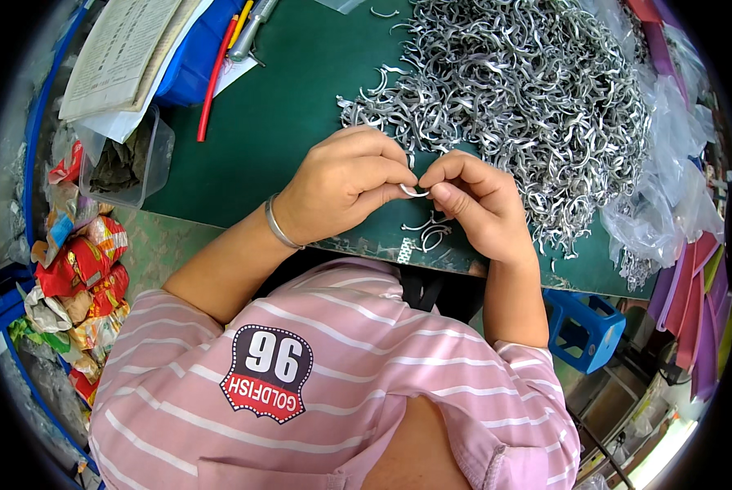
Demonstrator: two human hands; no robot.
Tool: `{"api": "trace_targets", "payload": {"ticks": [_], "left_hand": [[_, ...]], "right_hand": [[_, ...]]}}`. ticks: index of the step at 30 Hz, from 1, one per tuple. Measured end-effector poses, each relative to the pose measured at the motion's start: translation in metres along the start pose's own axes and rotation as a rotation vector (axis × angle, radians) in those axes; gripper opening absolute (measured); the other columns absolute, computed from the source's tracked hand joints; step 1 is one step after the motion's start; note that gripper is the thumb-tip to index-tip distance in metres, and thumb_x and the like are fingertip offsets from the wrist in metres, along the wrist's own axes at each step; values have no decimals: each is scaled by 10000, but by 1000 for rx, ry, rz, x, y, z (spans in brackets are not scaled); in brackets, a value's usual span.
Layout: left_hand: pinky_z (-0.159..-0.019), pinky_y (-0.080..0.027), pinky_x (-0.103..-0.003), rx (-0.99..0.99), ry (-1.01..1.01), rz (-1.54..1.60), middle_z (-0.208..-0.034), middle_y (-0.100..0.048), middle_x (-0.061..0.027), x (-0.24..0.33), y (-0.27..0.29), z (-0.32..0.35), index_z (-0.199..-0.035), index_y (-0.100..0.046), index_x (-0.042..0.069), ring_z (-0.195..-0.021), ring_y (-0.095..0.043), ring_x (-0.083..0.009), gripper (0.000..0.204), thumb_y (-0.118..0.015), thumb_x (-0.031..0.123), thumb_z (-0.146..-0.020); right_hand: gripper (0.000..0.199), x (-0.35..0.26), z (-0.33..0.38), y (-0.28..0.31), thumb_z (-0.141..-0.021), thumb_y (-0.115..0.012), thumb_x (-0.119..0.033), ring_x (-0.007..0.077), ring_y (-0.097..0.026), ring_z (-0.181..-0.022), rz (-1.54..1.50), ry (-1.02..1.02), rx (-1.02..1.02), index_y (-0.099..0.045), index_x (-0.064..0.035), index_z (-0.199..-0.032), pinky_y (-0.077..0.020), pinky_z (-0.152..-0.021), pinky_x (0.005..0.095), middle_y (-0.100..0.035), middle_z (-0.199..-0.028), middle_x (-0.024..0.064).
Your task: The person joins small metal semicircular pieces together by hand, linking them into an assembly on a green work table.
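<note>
My left hand (pixel 345 184) and my right hand (pixel 472 200) meet over the near edge of a green table (pixel 276 122). Between their fingertips they pinch one small curved silver metal clip (pixel 413 192). A silver bangle (pixel 280 227) circles my left wrist. Just below the hands, a few loose clips (pixel 431 235) lie on the table. A large heap of the same silver clips (pixel 513 90) spreads across the table behind and to the right of my right hand.
A clear plastic tub (pixel 129 163) stands at the table's left edge, beside papers (pixel 121 53), a blue folder (pixel 198 57) and a red tube (pixel 213 82). Clear plastic bags (pixel 668 196) lie right. Snack wrappers (pixel 80 278) fill the left side. A blue stool (pixel 586 327) stands lower right.
</note>
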State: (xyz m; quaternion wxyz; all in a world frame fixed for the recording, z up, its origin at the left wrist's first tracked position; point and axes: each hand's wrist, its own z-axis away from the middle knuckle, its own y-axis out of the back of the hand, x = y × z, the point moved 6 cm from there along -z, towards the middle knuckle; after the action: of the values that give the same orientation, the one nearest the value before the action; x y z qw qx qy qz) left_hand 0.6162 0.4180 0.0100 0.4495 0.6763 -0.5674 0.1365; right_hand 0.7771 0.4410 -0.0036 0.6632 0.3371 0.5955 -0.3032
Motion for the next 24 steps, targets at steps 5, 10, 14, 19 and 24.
{"api": "trace_targets", "payload": {"ticks": [5, 10, 14, 19, 24], "left_hand": [[-644, -490, -290, 46, 110, 72, -895, -647, -88, 6, 1, -2, -906, -702, 36, -742, -615, -206, 229, -789, 21, -695], [-618, -487, -283, 47, -56, -12, -879, -630, -90, 8, 0, -1, -925, -704, 33, -727, -607, -199, 251, -786, 3, -690], [-598, -471, -276, 11, 34, 40, -833, -630, -84, 4, -1, 0, -882, -700, 25, -710, -602, -185, 198, -782, 8, -703], [-565, -448, -262, 11, 156, 74, -794, -625, -83, 1, 0, 0, -845, -691, 12, -673, -588, -166, 146, -779, 24, -729], [-549, -442, -262, -3, 119, 39, -793, -626, -81, 1, -2, -2, -844, -687, 5, -656, -576, -154, 134, -774, 33, -746]], "right_hand": [[108, 14, 3, 4, -930, -610, -82, 56, -541, -680, -328, -137, -19, -637, 9, -980, -450, -611, 194, -615, -810, 18], [131, 15, 5, -1, -941, -600, -90, 59, -562, -661, -367, -200, -72, -630, 29, -985, -465, -556, 197, -630, -802, 31], [194, 18, 3, 2, -983, -532, -134, 82, -604, -674, -521, -193, -60, -623, 32, -1028, -491, -565, 208, -660, -823, 64], [199, 14, 2, 3, -981, -531, -136, 93, -615, -683, -540, -133, -30, -608, 26, -1069, -500, -587, 211, -660, -835, 70], [209, 9, 5, 0, -858, -700, -65, 93, -611, -722, -314, -8, 64, -638, -6, -1049, -494, -617, 217, -653, -814, 37]]}}
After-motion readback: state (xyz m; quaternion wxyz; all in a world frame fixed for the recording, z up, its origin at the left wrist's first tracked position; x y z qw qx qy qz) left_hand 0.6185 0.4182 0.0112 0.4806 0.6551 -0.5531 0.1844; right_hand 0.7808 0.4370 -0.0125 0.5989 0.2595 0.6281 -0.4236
